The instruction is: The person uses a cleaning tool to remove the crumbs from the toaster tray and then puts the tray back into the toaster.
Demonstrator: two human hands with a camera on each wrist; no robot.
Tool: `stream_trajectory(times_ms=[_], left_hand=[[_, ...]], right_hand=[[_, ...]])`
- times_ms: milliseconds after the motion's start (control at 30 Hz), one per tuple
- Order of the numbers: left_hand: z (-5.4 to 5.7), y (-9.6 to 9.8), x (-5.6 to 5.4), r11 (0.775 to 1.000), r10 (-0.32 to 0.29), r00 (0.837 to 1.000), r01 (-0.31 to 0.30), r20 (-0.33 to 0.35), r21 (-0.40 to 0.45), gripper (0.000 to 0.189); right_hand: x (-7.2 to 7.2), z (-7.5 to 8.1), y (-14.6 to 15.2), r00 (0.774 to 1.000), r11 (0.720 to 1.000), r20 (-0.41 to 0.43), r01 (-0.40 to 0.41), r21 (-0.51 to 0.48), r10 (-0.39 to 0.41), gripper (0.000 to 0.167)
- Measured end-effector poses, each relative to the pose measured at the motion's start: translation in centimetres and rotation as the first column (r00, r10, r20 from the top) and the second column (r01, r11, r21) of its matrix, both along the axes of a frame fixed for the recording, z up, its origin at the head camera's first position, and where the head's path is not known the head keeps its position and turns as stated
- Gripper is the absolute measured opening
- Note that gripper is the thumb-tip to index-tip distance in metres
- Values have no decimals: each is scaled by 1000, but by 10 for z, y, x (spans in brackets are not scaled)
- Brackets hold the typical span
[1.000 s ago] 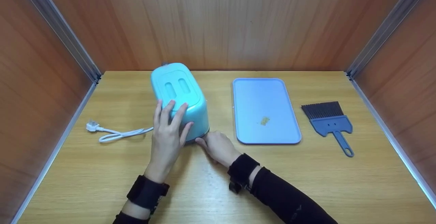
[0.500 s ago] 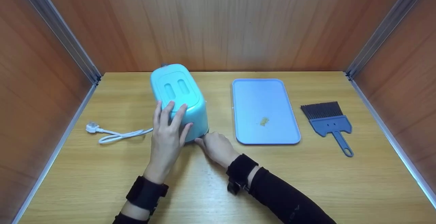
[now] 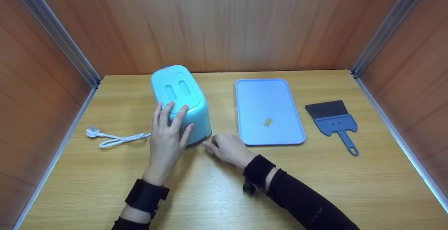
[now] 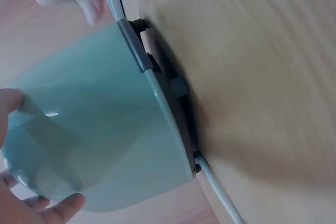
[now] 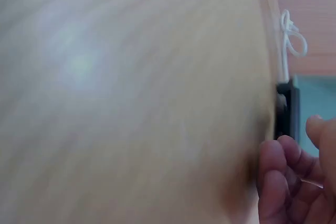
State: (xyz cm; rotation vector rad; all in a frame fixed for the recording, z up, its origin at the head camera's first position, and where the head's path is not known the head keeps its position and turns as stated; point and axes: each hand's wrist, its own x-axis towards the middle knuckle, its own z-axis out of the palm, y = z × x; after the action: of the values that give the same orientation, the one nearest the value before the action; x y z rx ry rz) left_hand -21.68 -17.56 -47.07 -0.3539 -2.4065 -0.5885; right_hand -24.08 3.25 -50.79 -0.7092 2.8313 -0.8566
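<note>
A light-blue toaster [image 3: 198,118] with a moulded lid stands left of centre on the table. My left hand [image 3: 165,142] holds its near upper end, fingers spread over the lid and thumb on the near face. By the near right corner of its dark base [image 4: 176,93] is my right hand [image 3: 229,149], its fingers loosely curled. Nothing shows between the right fingertips [image 5: 273,182] and thumb in the right wrist view. In the left wrist view, a grey tab [image 4: 135,45] sits on the base edge, and the right hand is blurred above it.
A blue tray [image 3: 266,100] lies right of the toaster, with a small heap of yellowish crumbs [image 3: 268,122] on it. Farther right lies a blue-handled brush [image 3: 336,123]. The toaster's bundled white cord [image 3: 120,139] and plug lie on the left. Wooden panels [image 3: 224,23] enclose the table.
My right hand has drawn slightly back from the toaster's base corner, and a small gap now shows. The left hand keeps its place on the toaster. The head view has shifted slightly.
</note>
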Motion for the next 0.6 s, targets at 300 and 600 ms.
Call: stream_trajectory(times_ms=[300,600], left_hand=[[17,-13,-16,999,2,989,-7,146,33,50],[33,-24,-43,1000,-4,975,1,221,14,55]], right_hand=[[-20,32,47,998,997,14,62,-35,-62,50],[-36,62,97,983,979,45,180,-93,-176,33]])
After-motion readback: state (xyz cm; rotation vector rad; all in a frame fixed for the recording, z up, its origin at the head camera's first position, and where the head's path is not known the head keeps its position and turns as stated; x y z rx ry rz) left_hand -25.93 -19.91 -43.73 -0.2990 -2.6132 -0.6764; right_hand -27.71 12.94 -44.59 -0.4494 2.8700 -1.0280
